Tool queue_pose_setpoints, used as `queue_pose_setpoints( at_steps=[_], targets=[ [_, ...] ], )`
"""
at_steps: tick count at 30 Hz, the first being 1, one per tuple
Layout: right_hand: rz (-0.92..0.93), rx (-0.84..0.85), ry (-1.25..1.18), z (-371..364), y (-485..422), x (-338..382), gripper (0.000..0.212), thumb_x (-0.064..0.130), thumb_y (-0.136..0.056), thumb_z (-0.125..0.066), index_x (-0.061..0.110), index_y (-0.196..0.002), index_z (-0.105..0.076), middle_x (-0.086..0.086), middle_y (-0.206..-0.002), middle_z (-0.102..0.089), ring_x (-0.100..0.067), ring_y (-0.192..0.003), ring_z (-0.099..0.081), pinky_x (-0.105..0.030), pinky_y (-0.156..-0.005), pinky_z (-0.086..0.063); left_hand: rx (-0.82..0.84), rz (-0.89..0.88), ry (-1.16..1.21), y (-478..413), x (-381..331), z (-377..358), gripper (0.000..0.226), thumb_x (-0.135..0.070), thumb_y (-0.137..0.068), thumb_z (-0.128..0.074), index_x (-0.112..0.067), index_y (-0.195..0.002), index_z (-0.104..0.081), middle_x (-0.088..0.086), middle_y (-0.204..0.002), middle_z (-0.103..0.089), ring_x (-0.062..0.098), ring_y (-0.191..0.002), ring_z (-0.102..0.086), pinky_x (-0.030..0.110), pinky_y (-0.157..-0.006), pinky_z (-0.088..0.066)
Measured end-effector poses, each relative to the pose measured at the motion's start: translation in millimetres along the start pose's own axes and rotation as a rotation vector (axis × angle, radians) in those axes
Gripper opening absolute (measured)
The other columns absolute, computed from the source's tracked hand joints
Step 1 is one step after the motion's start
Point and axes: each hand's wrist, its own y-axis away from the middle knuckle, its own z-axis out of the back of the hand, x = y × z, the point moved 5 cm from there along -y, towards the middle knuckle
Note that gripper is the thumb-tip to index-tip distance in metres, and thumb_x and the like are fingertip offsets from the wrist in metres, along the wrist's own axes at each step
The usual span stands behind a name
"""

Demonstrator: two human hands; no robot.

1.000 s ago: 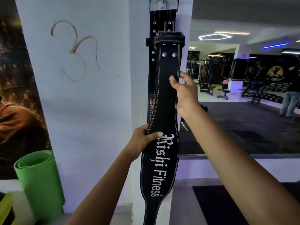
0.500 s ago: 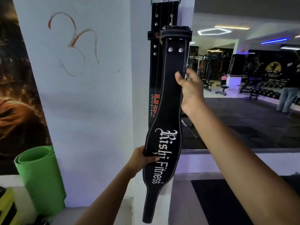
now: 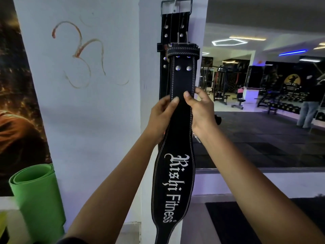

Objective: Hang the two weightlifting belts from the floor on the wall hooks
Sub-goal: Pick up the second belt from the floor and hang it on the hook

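Observation:
A black belt with white "Rishi Fitness" lettering (image 3: 177, 180) hangs upright in front of the white pillar. My left hand (image 3: 161, 118) pinches its left edge and my right hand (image 3: 200, 110) pinches its right edge, both at the narrow part below two rivets. Behind it a second black belt (image 3: 164, 80) hangs flat on the pillar, its metal buckle (image 3: 175, 6) over a wall hook at the top of the view. The front belt's upper end lies against the hanging belt; its own buckle is hidden.
A rolled green mat (image 3: 38, 196) stands at the lower left by a wall poster (image 3: 15, 110). To the right, a large mirror (image 3: 263, 103) shows gym machines and a standing person (image 3: 307, 110). A dark floor mat (image 3: 249, 224) lies at the lower right.
My left hand has climbed from the belt's wide lettered part up to the narrow part, level with my right hand. The belt has stayed against the pillar.

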Motion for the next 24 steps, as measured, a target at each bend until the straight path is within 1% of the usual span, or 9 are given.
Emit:
queue_pose_setpoints(
  at_steps=[5,7,9,10,12,14,17,20,24],
  targets=[
    [0.001,0.082,0.036,6.5,8.1,-11.5,0.023,0.007,-0.091,-0.055,0.009,-0.114,-0.057,-0.004,-0.09,-0.067,-0.019,-0.084,-0.065,-0.038,-0.085,-0.054,-0.042,-0.071,0.076,-19.0,-27.5,-14.2,0.018,-0.022,-0.094,-0.053,-0.011,-0.089,-0.067,0.005,-0.081,-0.069,0.016,-0.075,-0.066,0.029,-0.072,-0.058],
    [-0.008,0.128,0.08,17.0,20.3,-21.6,0.026,0.004,-0.09,-0.054,0.006,-0.117,-0.054,0.0,-0.092,-0.066,-0.011,-0.083,-0.064,-0.025,-0.08,-0.055,-0.048,-0.076,0.085,-17.9,-23.6,-16.2,0.017,-0.021,-0.094,-0.054,-0.012,-0.086,-0.067,0.001,-0.077,-0.069,0.011,-0.069,-0.066,0.024,-0.065,-0.057],
    [-0.094,0.237,0.167,37.8,45.1,-49.8,0.022,0.0,-0.089,-0.054,0.016,-0.104,-0.058,0.012,-0.089,-0.066,0.005,-0.077,-0.064,-0.009,-0.071,-0.053,-0.06,-0.066,0.113,-16.8,-22.8,-14.1,0.017,-0.023,-0.093,-0.054,-0.014,-0.088,-0.067,-0.001,-0.077,-0.07,0.008,-0.067,-0.067,0.022,-0.06,-0.055],
    [-0.169,0.324,0.23,51.9,61.6,-69.4,0.024,-0.001,-0.087,-0.055,0.02,-0.099,-0.058,0.016,-0.089,-0.067,0.009,-0.076,-0.065,-0.007,-0.072,-0.053,-0.068,-0.056,0.125,-17.0,-23.9,-11.7,0.017,-0.025,-0.093,-0.054,-0.014,-0.091,-0.067,-0.001,-0.079,-0.07,0.009,-0.069,-0.067,0.022,-0.061,-0.055],
    [-0.37,0.507,0.335,76.7,94.0,-105.0,0.03,-0.001,-0.085,-0.059,0.019,-0.107,-0.06,0.009,-0.1,-0.069,0.005,-0.085,-0.068,-0.015,-0.079,-0.056,-0.075,-0.038,0.13,-18.3,-26.6,-7.1,0.019,-0.028,-0.093,-0.054,-0.014,-0.094,-0.067,0.002,-0.086,-0.07,0.012,-0.074,-0.068,0.025,-0.063,-0.056],
    [-0.509,0.549,0.387,95.8,104.3,-127.9,0.038,-0.001,-0.083,-0.062,0.007,-0.119,-0.057,-0.004,-0.111,-0.069,-0.01,-0.095,-0.069,-0.023,-0.079,-0.057,-0.083,-0.028,0.131,-19.3,-26.9,-5.3,0.019,-0.029,-0.093,-0.054,-0.015,-0.093,-0.067,0.004,-0.088,-0.069,0.013,-0.074,-0.068,0.025,-0.063,-0.056],
    [-0.508,0.499,0.307,97.9,93.5,-126.8,0.032,0.004,-0.083,-0.062,0.006,-0.114,-0.06,-0.01,-0.111,-0.069,-0.023,-0.1,-0.066,-0.029,-0.084,-0.057,-0.091,-0.025,0.143,-18.5,-28.9,-7.4,0.018,-0.029,-0.093,-0.054,-0.016,-0.092,-0.067,0.003,-0.089,-0.07,0.011,-0.074,-0.069,0.023,-0.063,-0.055],
    [-0.474,0.476,0.182,96.9,96.6,-126.5,0.027,0.003,-0.081,-0.062,0.014,-0.106,-0.063,-0.003,-0.103,-0.073,-0.018,-0.1,-0.068,-0.023,-0.083,-0.056,-0.098,-0.049,0.163,-19.2,-38.3,-7.3,0.019,-0.028,-0.093,-0.054,-0.016,-0.094,-0.068,0.002,-0.088,-0.071,0.011,-0.075,-0.069,0.024,-0.065,-0.056],
    [-0.537,0.513,0.335,110.6,119.0,-151.9,0.035,0.002,-0.08,-0.066,0.005,-0.115,-0.062,-0.013,-0.117,-0.068,-0.026,-0.113,-0.063,-0.032,-0.098,-0.05,-0.115,-0.053,0.196,-18.2,-41.2,-3.6,0.019,-0.027,-0.093,-0.054,-0.016,-0.093,-0.069,-0.002,-0.082,-0.073,0.011,-0.074,-0.069,0.026,-0.066,-0.057]
  ],
)
